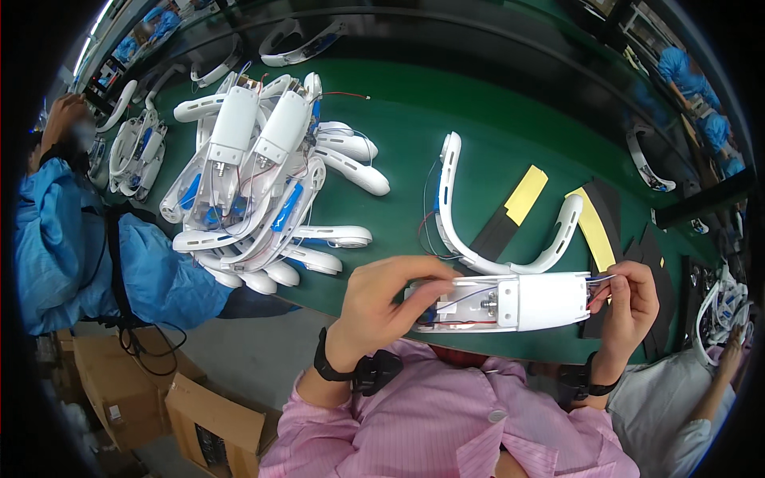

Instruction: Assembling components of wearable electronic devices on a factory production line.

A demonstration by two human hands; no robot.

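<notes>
In front of me at the near table edge lies the middle section of a white U-shaped plastic device [552, 302], its two slotted curved arms [449, 199] reaching away from me. A white cover spans its right part; the left part is uncovered, showing a small metal fitting and red and blue wires. My left hand [388, 298] grips the left end of this section, thumb over the uncovered part. At the right end, my right hand [631, 303] pinches thin wires [603, 279] that come out beside the cover. Its fingers hide the wire ends.
Similar white devices [239, 175] are heaped on the green table [410, 103] at left. Black foam strips [498, 231] with yellow backing [527, 195] lie beyond and right of my work. A person in blue [56, 231] sits at left, above cardboard boxes [119, 382]; another person's arm [717, 382] shows at right.
</notes>
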